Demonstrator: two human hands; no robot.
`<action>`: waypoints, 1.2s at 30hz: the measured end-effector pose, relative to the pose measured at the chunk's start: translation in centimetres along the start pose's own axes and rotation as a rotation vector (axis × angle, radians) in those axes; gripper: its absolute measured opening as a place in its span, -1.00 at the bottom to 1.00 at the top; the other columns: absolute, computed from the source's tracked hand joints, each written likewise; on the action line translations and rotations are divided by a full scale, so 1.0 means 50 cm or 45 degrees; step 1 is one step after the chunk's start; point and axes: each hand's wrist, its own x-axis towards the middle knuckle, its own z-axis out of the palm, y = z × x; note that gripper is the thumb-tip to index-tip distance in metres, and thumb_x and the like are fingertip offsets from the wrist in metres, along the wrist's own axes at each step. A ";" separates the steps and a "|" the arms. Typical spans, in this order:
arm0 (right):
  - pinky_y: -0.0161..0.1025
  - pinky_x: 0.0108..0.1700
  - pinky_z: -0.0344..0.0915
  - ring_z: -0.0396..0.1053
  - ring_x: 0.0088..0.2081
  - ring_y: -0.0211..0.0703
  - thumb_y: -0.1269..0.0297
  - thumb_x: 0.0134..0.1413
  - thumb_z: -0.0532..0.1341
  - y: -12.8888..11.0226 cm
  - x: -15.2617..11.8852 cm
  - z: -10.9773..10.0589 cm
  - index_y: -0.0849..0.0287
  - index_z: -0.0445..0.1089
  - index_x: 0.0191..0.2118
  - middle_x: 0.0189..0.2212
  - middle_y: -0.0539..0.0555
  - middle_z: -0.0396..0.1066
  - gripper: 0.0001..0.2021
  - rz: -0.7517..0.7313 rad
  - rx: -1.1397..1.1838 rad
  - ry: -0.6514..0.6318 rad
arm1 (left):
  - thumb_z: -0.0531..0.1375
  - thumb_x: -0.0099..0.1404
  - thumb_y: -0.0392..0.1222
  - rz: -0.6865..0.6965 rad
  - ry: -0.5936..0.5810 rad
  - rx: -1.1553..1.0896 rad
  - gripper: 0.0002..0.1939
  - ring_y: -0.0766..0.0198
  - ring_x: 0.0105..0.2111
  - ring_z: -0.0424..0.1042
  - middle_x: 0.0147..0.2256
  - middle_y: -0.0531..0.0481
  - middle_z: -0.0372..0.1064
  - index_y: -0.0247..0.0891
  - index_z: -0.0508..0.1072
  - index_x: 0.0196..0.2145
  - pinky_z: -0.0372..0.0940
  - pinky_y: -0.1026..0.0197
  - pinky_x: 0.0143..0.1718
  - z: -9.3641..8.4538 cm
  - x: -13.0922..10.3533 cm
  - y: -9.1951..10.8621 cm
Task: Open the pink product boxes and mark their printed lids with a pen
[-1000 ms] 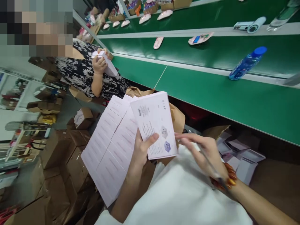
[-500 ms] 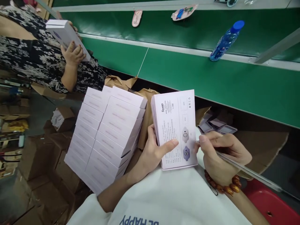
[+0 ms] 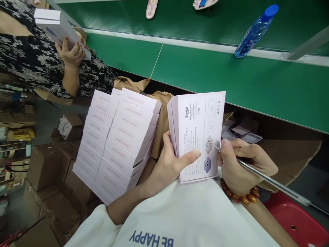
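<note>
In the head view, the white box point(image 3: 200, 137) is a little off the centre, toward three o'clock, tilted so that its printed face looks up to the wearer. The left hand point(image 3: 171, 168), at six o'clock, is closed around the left edge of this box: its thumb presses on the printed face and its fingers go behind, so it pinches the box. The right hand point(image 3: 248, 163), at four o'clock, with a bead bracelet point(image 3: 241, 198) at its wrist, pinches a slim silvery tool point(image 3: 272, 181) between thumb and fingers – the tip is by the right edge of the printed face, just beside the printed watch pictures point(image 3: 208, 145). I cannot tell whether this tip presses on the surface or only hangs near it. To do this step well, in my judgement, the left hand should hold the box firm without squeezing its walls, with the thumb resting away from the tip. A light touch seems better – the face could be scratched or dented. The stack of boxes point(image 3: 118, 137), toward nine o'clock, is near the left forearm, so the elbow needs care. The green bench point(image 3: 205, 72) runs from ten to three o'clock, with a blue bottle point(image 3: 253, 36) between one and two; at ten, a co-worker's hand point(image 3: 70, 53) holds another box point(image 3: 52, 29).
</note>
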 end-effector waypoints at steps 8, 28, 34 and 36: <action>-0.14 -0.59 0.12 0.33 -0.62 -0.19 0.33 0.54 0.47 -0.005 -0.003 0.003 -0.03 0.26 -0.44 -0.58 -0.10 0.42 -0.50 -0.036 -0.011 -0.001 | 0.71 0.33 0.15 0.010 0.005 0.002 -0.14 -0.37 0.46 0.54 0.39 -0.24 0.59 0.01 0.32 0.33 0.39 -0.53 0.54 0.002 -0.010 0.006; -0.23 -0.60 0.13 0.30 -0.66 -0.30 0.36 0.53 0.46 -0.007 0.008 -0.003 0.04 0.22 -0.46 -0.61 -0.14 0.40 -0.48 -0.144 -0.008 -0.003 | 0.65 0.34 0.15 -0.026 -0.008 0.097 -0.08 -0.29 0.50 0.44 0.46 -0.26 0.49 -0.06 0.22 0.38 0.34 -0.46 0.52 0.019 -0.020 0.026; -0.21 -0.61 0.14 0.31 -0.65 -0.27 0.37 0.48 0.48 -0.003 0.001 -0.005 0.03 0.22 -0.46 -0.60 -0.13 0.42 -0.48 -0.121 -0.056 0.021 | 0.64 0.37 0.13 -0.019 -0.048 0.035 -0.08 -0.31 0.52 0.43 0.49 -0.25 0.47 -0.03 0.19 0.40 0.36 -0.41 0.50 0.021 -0.021 0.029; -0.23 -0.60 0.15 0.32 -0.65 -0.29 0.40 0.46 0.48 -0.002 0.001 -0.005 0.04 0.20 -0.46 -0.60 -0.15 0.42 -0.48 -0.122 -0.060 0.022 | 0.64 0.37 0.13 -0.012 -0.045 0.038 -0.08 -0.32 0.54 0.41 0.50 -0.25 0.46 -0.03 0.20 0.40 0.35 -0.41 0.51 0.022 -0.020 0.029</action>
